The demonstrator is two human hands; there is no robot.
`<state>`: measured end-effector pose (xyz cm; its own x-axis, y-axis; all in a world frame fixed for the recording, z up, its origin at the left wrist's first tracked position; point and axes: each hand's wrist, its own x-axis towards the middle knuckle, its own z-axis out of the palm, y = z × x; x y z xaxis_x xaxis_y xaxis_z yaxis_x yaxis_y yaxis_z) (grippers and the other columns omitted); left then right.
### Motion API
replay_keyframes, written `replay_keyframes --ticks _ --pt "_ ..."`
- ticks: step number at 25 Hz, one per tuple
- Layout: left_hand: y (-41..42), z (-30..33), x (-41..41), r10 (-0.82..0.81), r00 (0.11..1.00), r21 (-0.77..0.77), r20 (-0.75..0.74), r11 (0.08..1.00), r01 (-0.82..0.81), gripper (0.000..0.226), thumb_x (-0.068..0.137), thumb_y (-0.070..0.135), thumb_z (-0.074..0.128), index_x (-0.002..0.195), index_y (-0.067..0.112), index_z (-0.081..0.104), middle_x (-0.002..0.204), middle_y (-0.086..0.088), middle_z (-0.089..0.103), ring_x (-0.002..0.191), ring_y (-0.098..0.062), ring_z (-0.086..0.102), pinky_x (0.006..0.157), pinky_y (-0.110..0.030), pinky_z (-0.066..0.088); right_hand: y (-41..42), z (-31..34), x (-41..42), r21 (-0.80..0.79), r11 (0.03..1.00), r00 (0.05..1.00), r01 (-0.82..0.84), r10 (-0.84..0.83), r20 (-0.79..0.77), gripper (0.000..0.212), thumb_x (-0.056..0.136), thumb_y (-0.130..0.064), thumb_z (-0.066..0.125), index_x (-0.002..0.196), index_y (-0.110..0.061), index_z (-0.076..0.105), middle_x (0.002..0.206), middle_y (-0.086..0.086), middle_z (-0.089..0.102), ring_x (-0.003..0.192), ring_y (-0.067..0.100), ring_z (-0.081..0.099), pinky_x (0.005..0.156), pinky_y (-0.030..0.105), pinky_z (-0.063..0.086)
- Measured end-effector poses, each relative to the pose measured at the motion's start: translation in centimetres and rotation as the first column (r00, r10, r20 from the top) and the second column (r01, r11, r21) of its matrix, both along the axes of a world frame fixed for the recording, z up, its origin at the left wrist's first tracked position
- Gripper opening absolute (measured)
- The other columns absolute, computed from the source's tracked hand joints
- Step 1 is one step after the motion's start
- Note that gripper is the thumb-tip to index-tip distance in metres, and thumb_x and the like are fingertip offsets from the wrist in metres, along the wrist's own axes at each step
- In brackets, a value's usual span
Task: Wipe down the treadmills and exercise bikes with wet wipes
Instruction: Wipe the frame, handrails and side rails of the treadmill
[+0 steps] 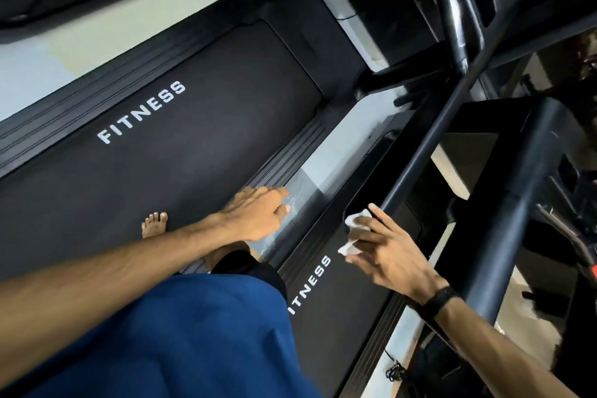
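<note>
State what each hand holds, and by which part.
The right hand grips a crumpled white wipe around its middle, ends sticking out. The left hand holds nothing.

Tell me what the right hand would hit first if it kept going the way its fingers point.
The right hand, gripping the wet wipe, points up-left toward the black handrail. It would likely meet that rail first, though depth is unclear and it might pass beneath.

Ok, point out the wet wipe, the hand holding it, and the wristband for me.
wet wipe (356, 221): head view, on the white fold above the fingers.
right hand (389, 255): head view, on the back of the hand.
wristband (442, 300): head view, on the black strap across the right wrist.
</note>
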<state>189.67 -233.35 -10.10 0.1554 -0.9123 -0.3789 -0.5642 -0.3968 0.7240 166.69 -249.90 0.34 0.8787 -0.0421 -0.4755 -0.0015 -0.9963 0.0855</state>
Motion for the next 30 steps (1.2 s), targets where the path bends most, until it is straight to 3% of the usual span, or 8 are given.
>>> replay_keyframes --ticks 3,7,9,11,14,20,26,30 --pt "0.5 -0.1 0.0 -0.014 1.0 -0.003 0.026 1.0 0.014 0.03 0.103 0.029 0.041 0.12 0.01 0.055 0.115 -0.013 0.068 0.106 -0.037 0.064 0.095 -0.044 0.047 2.0 -1.5 2.3 -0.233 0.967 0.899 -0.103 -0.01 -0.438 0.058 0.098 -0.054 0.034 0.093 -0.018 0.079 0.103 0.006 0.07 0.133 0.027 0.042 0.123 0.053 -0.009" --pt "0.5 -0.3 -0.1 -0.038 0.999 -0.041 0.038 0.998 0.039 0.032 0.103 0.029 0.041 0.121 0.008 0.057 0.121 -0.011 0.067 0.104 -0.032 0.065 0.097 -0.045 0.046 2.6 1.4 1.8 -0.267 0.939 0.87 -0.217 0.062 -0.489 0.065 0.101 -0.05 0.022 0.092 -0.016 0.077 0.111 0.013 0.069 0.144 0.031 0.034 0.121 0.056 -0.009" --pt "0.3 -0.6 -0.1 -0.042 0.998 -0.044 0.044 0.998 0.044 0.034 0.103 0.03 0.04 0.122 0.008 0.057 0.121 -0.01 0.067 0.103 -0.03 0.066 0.098 -0.045 0.046 4.1 2.5 2.5 -0.312 0.916 0.815 -0.252 0.027 -0.579 0.063 0.102 -0.052 0.026 0.111 -0.013 0.075 0.13 0.016 0.063 0.149 0.035 0.025 0.121 0.057 -0.006" --pt "0.2 -0.7 -0.4 -0.059 0.998 -0.053 0.029 0.997 0.06 0.034 0.103 0.031 0.041 0.121 0.009 0.059 0.119 -0.01 0.068 0.1 -0.029 0.067 0.098 -0.046 0.047 5.0 0.7 3.9 -0.409 0.867 0.743 -0.285 -0.069 -0.665 0.069 0.103 -0.057 0.024 0.146 -0.007 0.046 0.158 0.017 0.033 0.153 0.038 0.003 0.118 0.06 -0.017" --pt "0.2 -0.5 -0.4 -0.113 0.993 -0.064 0.02 0.991 0.114 0.033 0.103 0.033 0.041 0.118 0.01 0.06 0.114 -0.007 0.069 0.097 -0.027 0.067 0.101 -0.046 0.044 5.1 -1.0 5.8 -0.506 0.797 0.701 -0.331 -0.152 -0.697 0.07 0.104 -0.055 0.015 0.158 -0.01 0.017 0.166 0.013 0.008 0.152 0.037 -0.009 0.111 0.063 -0.026" --pt "-0.2 -0.9 0.8 -0.044 0.998 -0.044 0.051 0.998 0.047 0.028 0.103 0.028 0.043 0.113 0.008 0.06 0.108 -0.008 0.071 0.095 -0.026 0.067 0.102 -0.046 0.044 3.0 4.1 6.5 -0.429 0.854 0.709 -0.295 -0.105 -0.697 0.069 0.102 -0.062 0.019 0.152 -0.018 0.037 0.162 0.007 0.026 0.151 0.033 0.016 0.117 0.058 -0.016" --pt "0.1 -0.7 1.1 -0.019 1.0 -0.038 -0.004 0.999 0.019 0.032 0.101 0.033 0.043 0.115 0.011 0.062 0.107 -0.008 0.072 0.095 -0.026 0.069 0.1 -0.044 0.045 0.0 -1.3 7.7 -0.296 0.952 0.645 -0.082 -0.175 -0.744 0.078 0.095 -0.07 0.005 0.154 -0.028 0.035 0.164 -0.002 0.023 0.152 0.023 0.011 0.123 0.046 -0.001" --pt "-0.9 0.5 2.6 0.042 0.999 0.023 0.022 0.999 -0.042 0.027 0.102 0.031 0.043 0.103 0.01 0.06 0.092 -0.012 0.069 0.091 -0.034 0.065 0.089 -0.04 0.047 -3.3 2.5 8.7 -0.247 0.966 0.684 0.078 -0.232 -0.692 0.088 0.085 -0.081 -0.004 0.157 -0.036 0.022 0.163 -0.006 0.026 0.152 0.011 0.015 0.124 0.041 -0.001"
